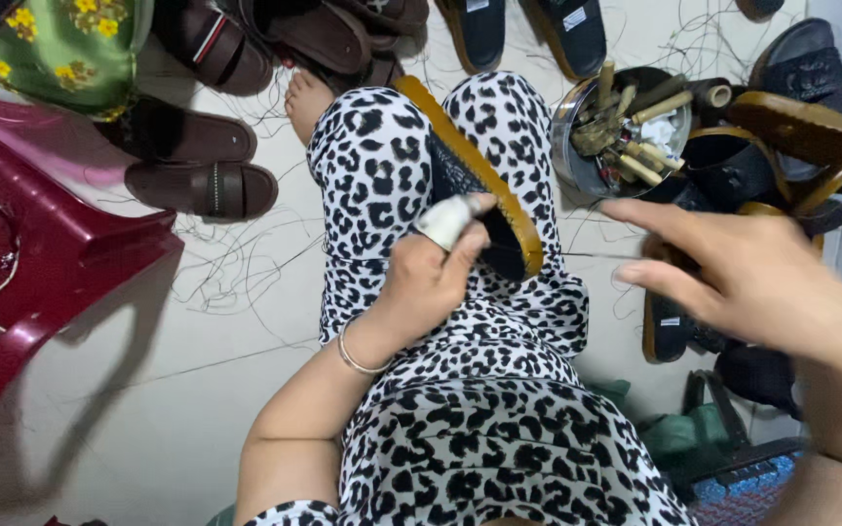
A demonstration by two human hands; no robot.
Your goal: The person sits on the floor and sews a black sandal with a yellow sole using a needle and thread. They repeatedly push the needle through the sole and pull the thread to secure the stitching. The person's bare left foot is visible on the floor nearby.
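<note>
Our left hand (pixel 431 278) is closed around the sandal (pixel 479 185) lying on our lap, a taped finger (pixel 445 219) pressed against its dark upper. Our right hand (pixel 743 278) hovers open off to the right, fingers spread and blurred — it holds nothing. We sit over a pale floor (pixel 197 321) strewn with loose threads, brown sandals (pixel 202 185) and a red plastic chair (pixel 41 253) to the left, a metal tin (pixel 616 131) of spools to the right. The sandal's long axis runs diagonally — one end toward our knees at upper left, the other toward lower right.
</note>
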